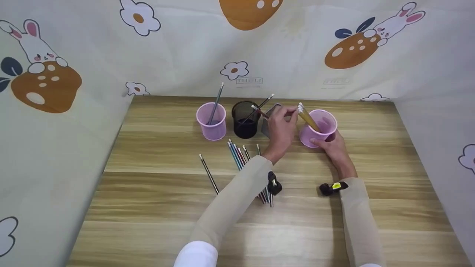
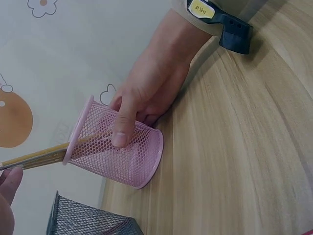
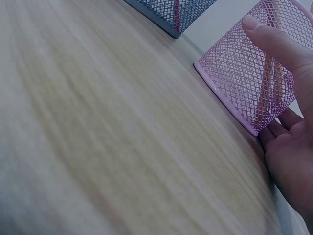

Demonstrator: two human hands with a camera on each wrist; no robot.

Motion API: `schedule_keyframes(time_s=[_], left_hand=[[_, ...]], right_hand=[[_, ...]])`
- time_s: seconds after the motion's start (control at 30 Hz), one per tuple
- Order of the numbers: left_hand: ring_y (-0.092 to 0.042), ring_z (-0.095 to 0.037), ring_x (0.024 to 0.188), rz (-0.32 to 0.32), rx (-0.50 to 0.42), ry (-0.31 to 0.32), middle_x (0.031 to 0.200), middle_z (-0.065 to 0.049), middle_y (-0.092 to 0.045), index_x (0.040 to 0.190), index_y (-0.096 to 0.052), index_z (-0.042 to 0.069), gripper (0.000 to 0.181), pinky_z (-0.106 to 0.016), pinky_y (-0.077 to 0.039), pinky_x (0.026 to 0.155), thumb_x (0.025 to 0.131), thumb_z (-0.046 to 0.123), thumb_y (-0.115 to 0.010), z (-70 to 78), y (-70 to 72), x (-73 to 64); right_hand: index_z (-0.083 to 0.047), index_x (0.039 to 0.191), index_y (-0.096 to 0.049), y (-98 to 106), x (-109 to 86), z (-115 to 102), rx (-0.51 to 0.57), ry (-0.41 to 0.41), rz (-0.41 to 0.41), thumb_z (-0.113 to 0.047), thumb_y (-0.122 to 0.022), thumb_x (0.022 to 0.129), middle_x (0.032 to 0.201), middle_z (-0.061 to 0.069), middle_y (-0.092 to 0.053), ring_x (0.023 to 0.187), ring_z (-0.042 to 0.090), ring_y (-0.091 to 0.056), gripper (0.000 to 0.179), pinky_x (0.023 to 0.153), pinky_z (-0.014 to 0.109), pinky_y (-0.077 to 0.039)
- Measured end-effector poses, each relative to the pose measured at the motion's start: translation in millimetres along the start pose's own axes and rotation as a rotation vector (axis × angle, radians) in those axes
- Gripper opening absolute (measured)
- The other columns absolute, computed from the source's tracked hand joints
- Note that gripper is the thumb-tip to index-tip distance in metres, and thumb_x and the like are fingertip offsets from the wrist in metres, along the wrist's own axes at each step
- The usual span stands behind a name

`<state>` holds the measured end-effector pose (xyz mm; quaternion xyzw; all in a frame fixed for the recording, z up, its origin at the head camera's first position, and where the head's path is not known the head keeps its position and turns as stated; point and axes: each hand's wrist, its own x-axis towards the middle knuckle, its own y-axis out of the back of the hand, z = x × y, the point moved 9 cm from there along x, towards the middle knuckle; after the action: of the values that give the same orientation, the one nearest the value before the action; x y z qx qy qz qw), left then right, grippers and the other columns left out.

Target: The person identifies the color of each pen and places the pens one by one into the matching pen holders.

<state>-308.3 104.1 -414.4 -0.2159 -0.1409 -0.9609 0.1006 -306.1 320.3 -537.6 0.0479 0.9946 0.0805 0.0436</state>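
Your L sleeve (image 1: 228,209) is nearest, crossing above loose pencils (image 1: 234,154) on the table (image 1: 148,222). Step in hand looks like placing yellow pencils (image 1: 309,120) in a pink cup (image 1: 307,138), w/ your L hand (image 1: 281,129) pinching them near the eraser ends & your R hand (image 1: 337,149) gripping the cup by its side. Pencils' lower ends are inside; their tops lean out over the rim, btwn your 2 hands, touching your L. Next move prob. calls for a steady R grip while L lets go.

Surface (image 1: 144,159) free at far left and far right; loose pencils (image 1: 234,154) block the middle; cups (image 1: 214,132), then wall (image 1: 185,63), bar the back.
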Motion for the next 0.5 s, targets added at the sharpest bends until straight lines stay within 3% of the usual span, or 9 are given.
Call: schedule_keyframes(time_s=[0.13,0.5], left_hand=[[-0.069,-0.019,0.090,0.003,0.021,-0.007,0.095,-0.010,-0.072,0.100,-0.076,0.003,0.012,-0.008,-0.052,0.081,0.090,0.006,-0.072,-2.6,-0.4,-1.6],[-0.070,-0.019,0.086,-0.064,0.015,0.014,0.093,-0.011,-0.072,0.111,-0.075,0.005,0.021,-0.008,-0.052,0.076,0.090,0.007,-0.072,-9.6,-5.0,-6.3]], right_hand=[[-0.004,0.155,-0.031,0.3,0.1,0.6,-0.008,0.000,0.004,-0.001,-0.080,0.080,0.152,0.020,-0.044,0.129,0.009,-0.047,0.089,0.122,0.033,-0.031],[-0.004,0.155,-0.030,0.7,-1.3,0.4,-0.007,-0.004,0.001,0.000,-0.080,0.079,0.155,0.022,-0.041,0.142,0.028,-0.040,0.091,0.125,0.038,-0.027]])
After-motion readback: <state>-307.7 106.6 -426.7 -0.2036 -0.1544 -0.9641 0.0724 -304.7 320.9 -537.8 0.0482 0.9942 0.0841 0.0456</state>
